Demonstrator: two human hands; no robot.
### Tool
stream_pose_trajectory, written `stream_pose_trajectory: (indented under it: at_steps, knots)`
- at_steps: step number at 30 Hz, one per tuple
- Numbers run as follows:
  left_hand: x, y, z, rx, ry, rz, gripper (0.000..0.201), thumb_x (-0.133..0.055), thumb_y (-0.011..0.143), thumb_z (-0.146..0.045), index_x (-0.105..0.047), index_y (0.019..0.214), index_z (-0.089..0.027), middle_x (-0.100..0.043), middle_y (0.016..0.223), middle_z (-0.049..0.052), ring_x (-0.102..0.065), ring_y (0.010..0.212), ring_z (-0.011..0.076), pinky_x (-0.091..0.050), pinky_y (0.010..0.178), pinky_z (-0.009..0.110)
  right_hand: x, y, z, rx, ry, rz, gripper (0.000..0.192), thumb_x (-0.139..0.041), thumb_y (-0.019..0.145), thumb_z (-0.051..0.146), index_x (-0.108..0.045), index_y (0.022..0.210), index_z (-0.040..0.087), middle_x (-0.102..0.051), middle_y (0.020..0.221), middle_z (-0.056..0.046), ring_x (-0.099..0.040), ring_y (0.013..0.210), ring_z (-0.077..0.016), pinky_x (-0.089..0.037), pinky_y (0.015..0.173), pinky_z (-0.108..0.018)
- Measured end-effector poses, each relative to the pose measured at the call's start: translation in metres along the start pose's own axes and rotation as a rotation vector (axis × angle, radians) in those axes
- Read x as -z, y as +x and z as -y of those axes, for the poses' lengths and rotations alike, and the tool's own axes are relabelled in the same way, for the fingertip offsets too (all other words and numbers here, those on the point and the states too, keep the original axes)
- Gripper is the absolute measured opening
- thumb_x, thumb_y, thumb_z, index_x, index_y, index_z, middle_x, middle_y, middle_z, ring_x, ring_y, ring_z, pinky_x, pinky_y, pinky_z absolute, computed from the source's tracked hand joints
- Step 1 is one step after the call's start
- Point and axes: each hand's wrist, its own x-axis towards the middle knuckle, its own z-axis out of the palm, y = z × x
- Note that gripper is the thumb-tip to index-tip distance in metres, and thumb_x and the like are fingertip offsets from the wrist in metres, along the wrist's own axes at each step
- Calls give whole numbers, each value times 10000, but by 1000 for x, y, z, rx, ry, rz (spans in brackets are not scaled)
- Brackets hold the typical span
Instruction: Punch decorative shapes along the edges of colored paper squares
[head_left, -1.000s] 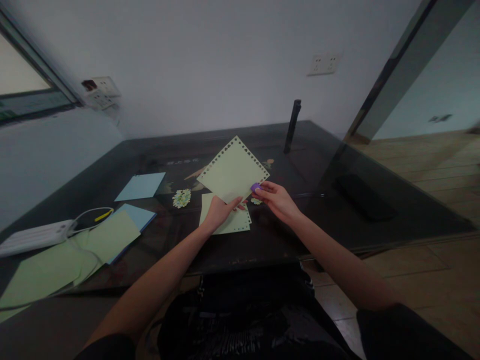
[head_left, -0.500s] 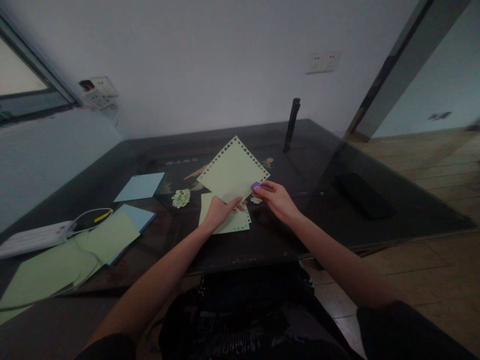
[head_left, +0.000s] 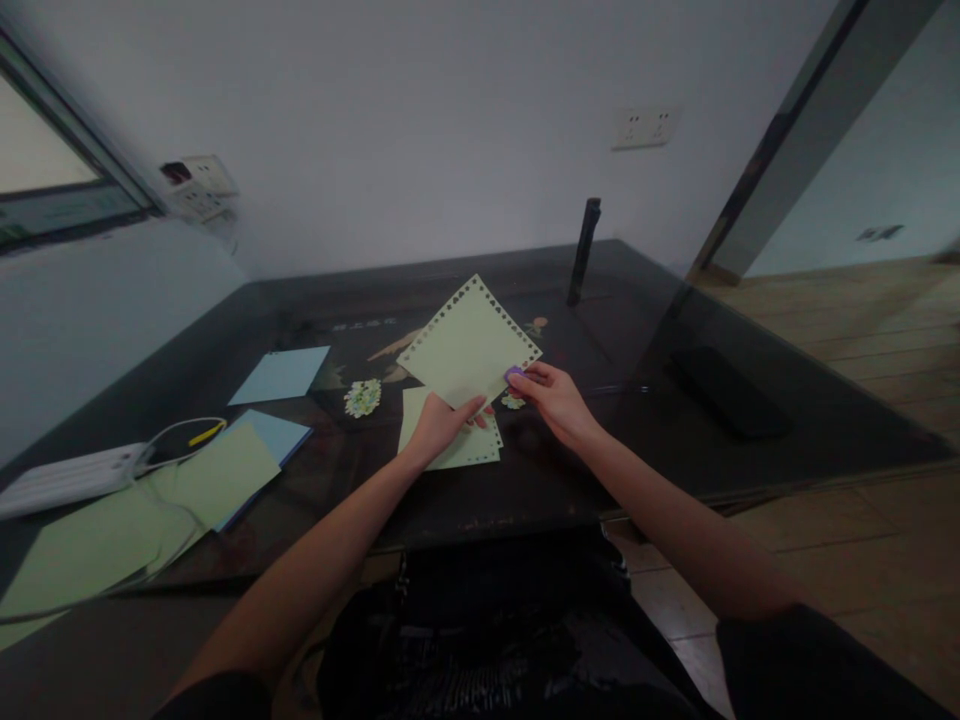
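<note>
A pale green sheet of paper, turned cornerwise, has small punched holes along its two far edges. My left hand pinches its near corner, thumb on top. In my right hand is a small purple craft punch, held closed between thumb and fingers at the sheet's right edge. Beneath lie more green sheets with holes along their edges. A little heap of punched paper bits lies left of the sheet, and another small heap sits under my right hand.
Blue paper and more green sheets lie on the left of the dark table, beside a white power strip with a cable. A black upright object stands at the back; a flat black object lies right.
The held sheet and both hands appear almost in the same place, with a very slight shift to the right and down. Both grips are unchanged.
</note>
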Motion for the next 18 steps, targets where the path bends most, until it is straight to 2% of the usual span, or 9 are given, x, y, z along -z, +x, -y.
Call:
stream_pose_trajectory:
  at_steps: [11,18]
  knots:
    - [0,-1,-1,0,-10,33,253,-582,794,-350,-686,746,-124,-691,613,48,-632,555,155,-511,645,249,0,1,0,-6,26,-18,243,-814,561,289,-631,681,184,-656,709,-1,-595,643,-110,-498,720,-282]
    - [-1,-1,-3,23,-25,42,240,-586,784,-346,-661,744,-121,-697,640,47,-602,510,138,-499,587,238,0,2,-2,-5,32,-15,275,-823,546,303,-650,721,179,-671,729,-3,-606,647,-113,-500,709,-281]
